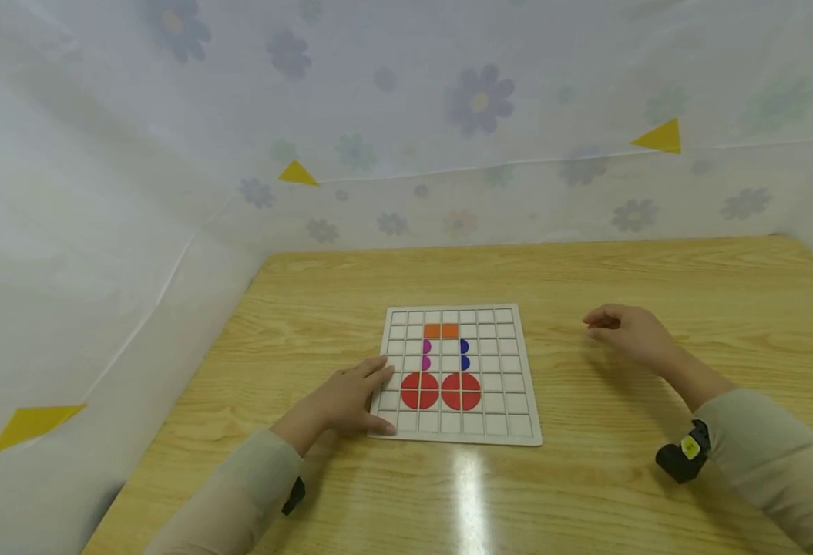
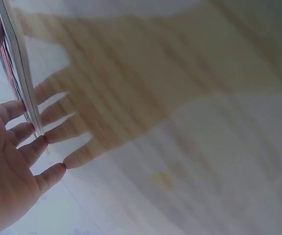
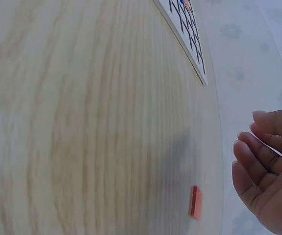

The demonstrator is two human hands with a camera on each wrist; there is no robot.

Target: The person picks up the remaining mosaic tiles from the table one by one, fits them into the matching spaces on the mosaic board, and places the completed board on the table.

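Note:
A white gridded board (image 1: 506,428) lies on the table. Set in its cells are two orange squares (image 1: 432,331), two magenta half-rounds (image 1: 426,363), two blue half-rounds (image 1: 465,363) and red quarter-rounds forming two discs (image 1: 420,391). With fingers spread, my left hand (image 1: 344,397) touches the board's left edge, thumb by the near corner. To the right of the board, my right hand (image 1: 631,335) hovers above the table, its fingers loosely bent and nothing seen between them. In the right wrist view, a small red-orange piece (image 3: 196,202) lies on the table near that hand.
The wood-grain table (image 1: 295,308) meets a pale flowered curtain (image 1: 392,208) at the back and left. Yellow triangles (image 1: 661,137) show on the curtain. A dark wrist device (image 1: 685,455) sits at my right sleeve.

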